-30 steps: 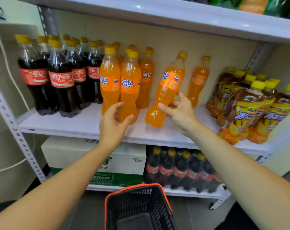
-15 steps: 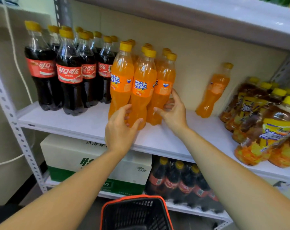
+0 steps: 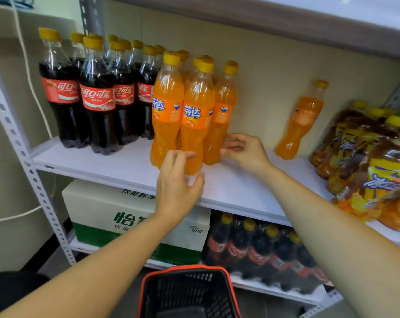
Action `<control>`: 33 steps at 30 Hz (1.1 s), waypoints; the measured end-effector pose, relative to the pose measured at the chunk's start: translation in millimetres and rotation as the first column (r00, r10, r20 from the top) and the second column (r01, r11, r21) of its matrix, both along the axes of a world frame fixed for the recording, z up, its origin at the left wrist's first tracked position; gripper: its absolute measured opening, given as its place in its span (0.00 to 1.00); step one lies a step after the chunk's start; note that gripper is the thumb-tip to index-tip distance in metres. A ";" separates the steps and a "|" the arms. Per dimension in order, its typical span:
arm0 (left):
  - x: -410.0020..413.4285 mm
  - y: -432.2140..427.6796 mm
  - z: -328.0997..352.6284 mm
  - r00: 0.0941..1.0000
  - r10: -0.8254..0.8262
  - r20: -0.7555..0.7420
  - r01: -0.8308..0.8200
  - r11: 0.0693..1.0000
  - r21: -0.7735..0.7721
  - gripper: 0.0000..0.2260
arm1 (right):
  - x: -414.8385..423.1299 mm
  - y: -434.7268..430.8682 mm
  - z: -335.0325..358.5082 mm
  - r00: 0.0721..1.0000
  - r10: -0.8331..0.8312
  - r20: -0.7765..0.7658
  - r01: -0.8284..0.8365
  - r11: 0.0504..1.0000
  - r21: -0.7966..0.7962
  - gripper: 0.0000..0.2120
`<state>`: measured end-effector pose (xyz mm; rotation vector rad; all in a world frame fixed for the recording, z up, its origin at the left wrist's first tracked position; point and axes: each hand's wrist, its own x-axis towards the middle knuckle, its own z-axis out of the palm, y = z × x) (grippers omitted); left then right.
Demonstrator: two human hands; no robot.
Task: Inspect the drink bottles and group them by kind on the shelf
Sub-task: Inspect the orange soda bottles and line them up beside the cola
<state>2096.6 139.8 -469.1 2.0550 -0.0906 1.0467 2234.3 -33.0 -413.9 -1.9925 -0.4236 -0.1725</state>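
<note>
Several orange soda bottles point(image 3: 166, 111) stand grouped at the middle of the white shelf point(image 3: 98, 162), right of several cola bottles point(image 3: 98, 99). My left hand point(image 3: 177, 182) cups the base of the front orange bottle point(image 3: 197, 115), fingers in front and thumb at its right. My right hand point(image 3: 246, 150) has loosely curled fingers beside the rightmost grouped orange bottle point(image 3: 222, 111) and holds nothing. One orange bottle point(image 3: 302, 125) stands alone at the back wall. Iced tea bottles point(image 3: 375, 161) fill the right end.
An orange-rimmed black basket point(image 3: 189, 292) sits low in front of me. On the lower shelf are a white and green water carton point(image 3: 107, 212) and a wrapped pack of cola bottles point(image 3: 263, 249). Bare shelf lies between the grouped orange bottles and the lone one.
My right hand set the tilted orange bottle upright against the orange group and let go of it. My left hand came onto the front bottle's base.
</note>
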 end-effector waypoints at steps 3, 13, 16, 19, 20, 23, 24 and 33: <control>-4.4 -15.1 -2.1 0.980 -0.164 -0.112 0.181 0.970 0.164 0.17 | 12.1 -42.9 -9.7 0.981 -0.194 0.028 0.194 0.981 -0.002 0.16; 3.7 -26.7 -14.0 0.988 -0.044 -0.151 0.122 0.822 0.557 0.24 | 82.8 -134.3 -18.5 0.786 -0.604 -0.130 0.616 0.782 0.091 0.41; 6.0 -26.6 -17.7 0.992 -0.048 -0.118 0.107 0.817 0.566 0.24 | 97.6 -136.1 -22.1 0.817 -0.557 -0.146 0.576 0.798 0.176 0.33; 7.6 -26.9 -19.2 0.992 -0.048 -0.117 0.107 0.812 0.574 0.24 | 107.0 -132.6 -26.1 0.821 -0.555 -0.129 0.570 0.791 0.222 0.28; 7.2 -26.7 -18.9 0.992 -0.050 -0.113 0.106 0.809 0.578 0.24 | 107.4 -131.8 -26.4 0.820 -0.557 -0.131 0.572 0.789 0.223 0.26; 7.5 -26.2 -20.4 0.993 -0.049 -0.109 0.104 0.800 0.591 0.23 | 103.8 -129.4 -25.3 0.827 -0.549 -0.123 0.562 0.791 0.241 0.22; 7.2 -25.8 -20.6 0.992 -0.050 -0.112 0.107 0.800 0.591 0.23 | 100.7 -128.1 -25.4 0.832 -0.543 -0.111 0.552 0.796 0.248 0.21; 4.8 -22.6 -9.6 0.966 -0.058 -0.253 0.192 0.815 0.547 0.25 | 31.0 -111.4 -18.7 0.915 -0.383 -0.129 0.404 0.864 0.300 0.18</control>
